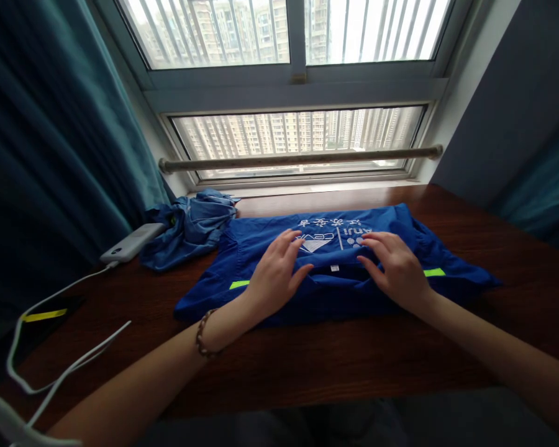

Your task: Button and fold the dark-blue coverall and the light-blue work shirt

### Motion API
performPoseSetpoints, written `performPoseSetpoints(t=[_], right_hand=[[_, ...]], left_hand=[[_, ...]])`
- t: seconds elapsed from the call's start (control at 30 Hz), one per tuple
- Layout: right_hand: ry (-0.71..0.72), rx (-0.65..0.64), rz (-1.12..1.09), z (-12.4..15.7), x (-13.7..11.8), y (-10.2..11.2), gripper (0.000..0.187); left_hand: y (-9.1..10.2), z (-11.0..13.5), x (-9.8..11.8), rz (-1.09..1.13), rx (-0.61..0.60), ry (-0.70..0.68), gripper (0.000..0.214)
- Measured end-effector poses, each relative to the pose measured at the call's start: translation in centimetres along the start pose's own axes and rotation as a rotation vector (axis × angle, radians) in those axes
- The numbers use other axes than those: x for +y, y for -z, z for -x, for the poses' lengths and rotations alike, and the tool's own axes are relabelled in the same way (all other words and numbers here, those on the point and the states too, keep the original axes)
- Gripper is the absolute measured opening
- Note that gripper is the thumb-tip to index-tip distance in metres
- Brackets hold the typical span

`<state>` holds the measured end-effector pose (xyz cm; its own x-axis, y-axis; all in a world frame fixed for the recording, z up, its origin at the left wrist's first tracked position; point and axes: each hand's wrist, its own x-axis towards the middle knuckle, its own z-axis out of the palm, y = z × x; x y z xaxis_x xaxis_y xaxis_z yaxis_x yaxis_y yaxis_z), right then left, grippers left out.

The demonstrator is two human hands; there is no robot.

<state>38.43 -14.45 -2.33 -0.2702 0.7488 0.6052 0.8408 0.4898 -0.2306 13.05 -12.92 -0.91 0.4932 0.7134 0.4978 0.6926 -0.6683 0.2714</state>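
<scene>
Dark wood of the bench (307, 366) lies nearest. Mid-bench a folded blue garment (242, 248) is spread flat. The left hand (277, 273) and right hand (394, 267) rest on it side by side, open and palms down, gripping nothing, seemingly pressing its fold flat. Farther left, out of the way, sit a crumpled blue cloth (190, 230) and a power bank (133, 242), below the window (298, 133).

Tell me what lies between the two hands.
In the head view, only the blue garment lies between the left hand and right hand: its fold, a small white tag and, just beyond, the white print.
</scene>
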Motion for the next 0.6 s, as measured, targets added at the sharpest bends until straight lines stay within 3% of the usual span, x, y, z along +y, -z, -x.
performPoseSetpoints(t=[0.07, 0.1, 0.2, 0.33, 0.6], right_hand=[[0.145, -0.160, 0.033, 0.6, -0.6, -0.4, 0.034], [0.177, -0.239, 0.048, 1.0, -0.4, -0.9, 0.037], [0.148, -0.418, 0.106, 2.1, 1.7, -2.6, 0.052], [0.085, -0.497, 0.137, 3.6, 4.4, -2.9, 0.062], [0.005, -0.516, 0.189, 6.3, 7.5, -0.1, 0.060]], left_hand=[[-0.3, 0.4, 1.0, -0.072, -0.167, -0.215, 0.043], [-0.8, 0.6, 1.0, -0.096, -0.250, -0.260, 0.045], [-2.8, 1.6, -0.5, -0.157, -0.403, -0.163, 0.057], [-4.1, 3.3, -2.5, -0.221, -0.447, -0.016, 0.065], [-2.9, 5.0, -3.0, -0.302, -0.434, 0.012, 0.067]])
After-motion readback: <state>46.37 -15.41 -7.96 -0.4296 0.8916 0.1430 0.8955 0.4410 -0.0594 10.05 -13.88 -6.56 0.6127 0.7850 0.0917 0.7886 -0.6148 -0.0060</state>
